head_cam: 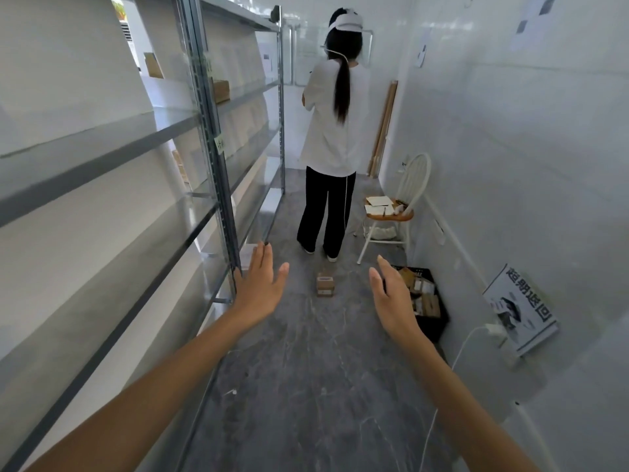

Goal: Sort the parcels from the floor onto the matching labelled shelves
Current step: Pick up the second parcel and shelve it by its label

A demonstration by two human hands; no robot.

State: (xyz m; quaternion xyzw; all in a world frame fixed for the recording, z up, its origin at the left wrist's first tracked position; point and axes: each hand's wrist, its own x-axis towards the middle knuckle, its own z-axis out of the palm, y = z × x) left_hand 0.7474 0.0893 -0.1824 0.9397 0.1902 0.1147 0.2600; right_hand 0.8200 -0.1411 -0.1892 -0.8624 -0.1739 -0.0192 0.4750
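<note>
Head view: narrow aisle, metal shelves point(218, 172) along the left.
Left hand point(260, 284): fingers spread wide, holding nothing, just beside a shelf upright.
Right hand point(391, 294): flat, empty, raised over the floor point(306, 369).
Parcel point(325, 284): small brown box on the floor, ahead between both hands.
Crate point(429, 327): black, by the right wall, parcels inside.

L hand point(262, 284) flat, fingers point(263, 258) straight, holds nothing, left of parcel point(325, 285) | R hand point(391, 298) same, right of parcel | parcel on floor point(306, 369) | black crate point(430, 327) w/ boxes, right of parcel | shelf rack point(219, 185) left of parcel | person point(333, 131) standing beyond parcel, back turned | chair point(391, 218) beyond-right
</note>
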